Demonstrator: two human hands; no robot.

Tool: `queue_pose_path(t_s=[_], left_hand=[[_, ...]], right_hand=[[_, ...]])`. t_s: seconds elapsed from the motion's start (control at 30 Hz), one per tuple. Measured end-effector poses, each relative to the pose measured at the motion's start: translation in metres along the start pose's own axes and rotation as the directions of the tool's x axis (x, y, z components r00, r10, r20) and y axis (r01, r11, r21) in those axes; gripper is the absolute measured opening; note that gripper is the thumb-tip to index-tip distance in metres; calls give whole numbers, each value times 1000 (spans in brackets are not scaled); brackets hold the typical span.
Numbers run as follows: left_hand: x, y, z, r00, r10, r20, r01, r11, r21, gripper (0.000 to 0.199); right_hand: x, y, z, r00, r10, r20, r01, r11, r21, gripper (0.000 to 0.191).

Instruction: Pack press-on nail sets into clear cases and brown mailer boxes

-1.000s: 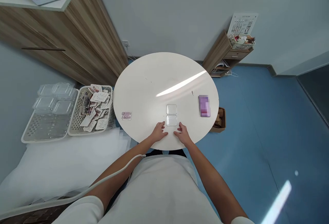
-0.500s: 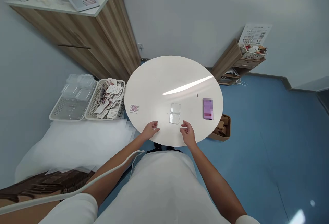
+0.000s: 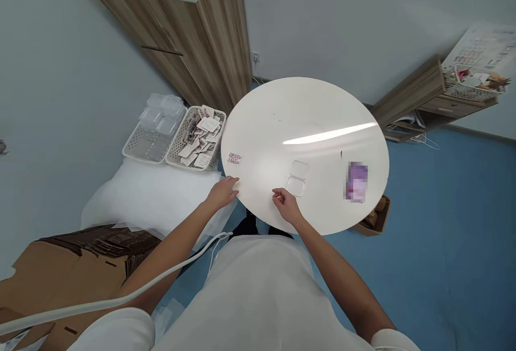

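Observation:
My left hand (image 3: 223, 192) is over the left rim of the round white table (image 3: 306, 109), thumb and fingers apart with nothing between them. Just above it on the tabletop lies a small card with rows of pink-purple pieces that look like press-on nails (image 3: 234, 159). My right hand (image 3: 286, 205) hovers at the near side, fingers loosely curled, and I see nothing in it. Beside its fingertips, an opened clear plastic case (image 3: 299, 170) lies flat, its two halves spread. A purple item (image 3: 357, 181), blurred out, rests at the table's right.
Left of the table, a white basket (image 3: 171, 149) is full of printed cards, and another basket (image 3: 135, 144) holds clear plastic cases. White sheeting (image 3: 153, 187) and folded cardboard (image 3: 72, 276) lie nearer. A cardboard box (image 3: 377, 222) stands at the right. A white cable (image 3: 161, 281) crosses my left arm.
My view has turned left. My left hand has shifted left toward the card of small pieces. My right hand has moved left, across the near side of the clear case.

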State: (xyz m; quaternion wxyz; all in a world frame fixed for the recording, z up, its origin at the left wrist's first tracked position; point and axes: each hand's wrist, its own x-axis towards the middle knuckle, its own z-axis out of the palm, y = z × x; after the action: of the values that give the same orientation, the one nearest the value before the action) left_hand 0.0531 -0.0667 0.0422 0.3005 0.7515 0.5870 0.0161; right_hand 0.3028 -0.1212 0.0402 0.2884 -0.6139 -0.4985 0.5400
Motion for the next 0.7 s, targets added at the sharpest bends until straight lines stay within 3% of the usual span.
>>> queue_pose_path(t_s=[0.1, 0.27, 0.47, 0.7], left_hand=[[19, -12, -26, 999, 32, -4, -30, 978, 206, 38], [64, -38, -53, 998, 63, 5, -61, 949, 309, 39], [102, -69, -53, 993, 115, 37, -121, 932, 341, 54], [117, -82, -45, 979, 172, 113, -199, 926, 319, 52]], right_hand=[[26, -10, 20, 999, -14, 43, 18, 995, -97, 29], [80, -26, 60, 997, -53, 58, 68, 946, -316, 32], [131, -38, 103, 1000, -20, -2, 17, 854, -521, 49], [154, -43, 126, 994, 25, -106, -87, 771, -630, 58]])
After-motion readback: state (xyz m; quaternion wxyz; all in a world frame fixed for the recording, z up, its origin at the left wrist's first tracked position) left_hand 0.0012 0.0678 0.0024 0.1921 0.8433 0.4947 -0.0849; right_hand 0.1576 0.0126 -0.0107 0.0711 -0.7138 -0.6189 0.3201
